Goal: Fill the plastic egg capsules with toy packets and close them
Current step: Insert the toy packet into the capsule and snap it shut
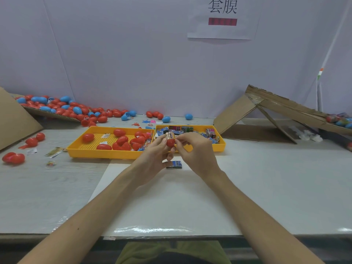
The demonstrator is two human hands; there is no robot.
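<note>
My left hand (155,151) grips a red egg capsule (170,142) in front of the yellow trays. A shiny printed wrapper (169,135) covers the capsule's top, and my right hand (192,149) pinches it at its right side. A blue packet (175,164) lies on the table just below my hands. The left yellow tray (76,147) holds several red capsules. The right yellow tray (222,144) holds several printed packets.
A pile of red and blue capsules (62,107) spills from a cardboard flap at the back left. Loose red capsules (13,158) lie at the far left. A collapsed cardboard box (266,115) stands at the right, with wrapped eggs (341,120) on it.
</note>
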